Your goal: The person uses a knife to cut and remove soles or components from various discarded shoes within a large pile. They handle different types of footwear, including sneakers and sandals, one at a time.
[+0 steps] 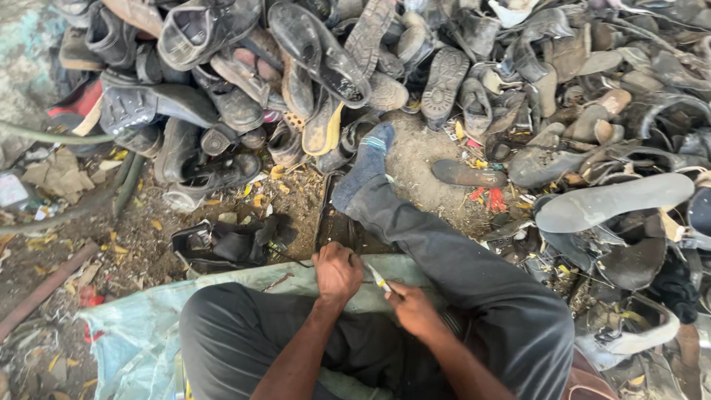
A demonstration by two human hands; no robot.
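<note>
We see the right hand [416, 311] closed around a small knife [379, 279], whose blade runs slanting up and to the left toward the left hand [337, 271]. The left hand is closed in a fist, pressing on something dark between the two legs; we cannot tell what it is. A big pile of old shoes [311, 67] lies ahead, too many to count, and one sock foot [365, 167] points at it.

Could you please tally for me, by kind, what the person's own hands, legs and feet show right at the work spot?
Hands: 2, left hand and right hand
Small blades with a yellow mark: 1
Blue-grey socks: 1
Dark trouser legs: 2
Total: 6
</note>
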